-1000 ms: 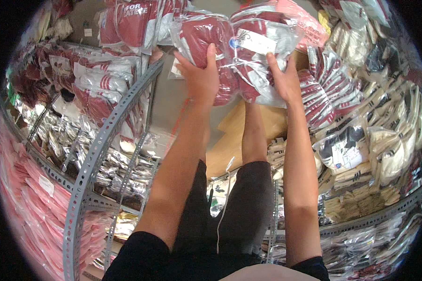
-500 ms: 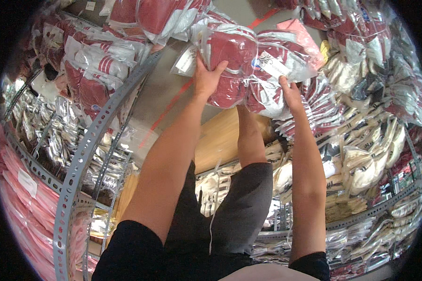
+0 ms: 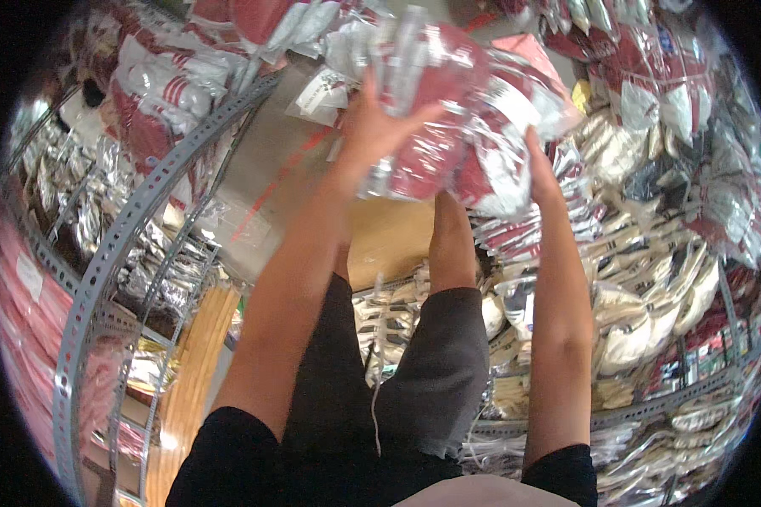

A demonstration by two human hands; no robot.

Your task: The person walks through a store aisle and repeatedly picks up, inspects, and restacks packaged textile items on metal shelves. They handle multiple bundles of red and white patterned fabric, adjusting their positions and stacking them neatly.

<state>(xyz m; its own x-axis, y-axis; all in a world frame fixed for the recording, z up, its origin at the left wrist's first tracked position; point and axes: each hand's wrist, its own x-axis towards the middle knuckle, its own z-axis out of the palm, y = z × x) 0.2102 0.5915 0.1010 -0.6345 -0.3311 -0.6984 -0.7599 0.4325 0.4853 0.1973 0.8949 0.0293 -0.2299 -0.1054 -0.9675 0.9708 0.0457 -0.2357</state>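
Observation:
Between my hands is a bundle of maroon and pale grey garments in clear plastic bags, with white tags on it. My left hand grips its left side, the thumb stretched across the front; motion blurs this hand and its fingertips are partly hidden. My right hand holds the right edge, beside a white label. The bundle is held up in front of me, above my knees.
Grey perforated metal shelving curves along my left, with bagged pink garments below. Stacks of bagged cream garments fill the right side. More bagged maroon garments lie at the far right. A wooden board is low at the left.
The bundle has shifted slightly right and tilted, its left part lifted and blurred. My left hand has turned with its thumb spread wider. The view has shifted a little.

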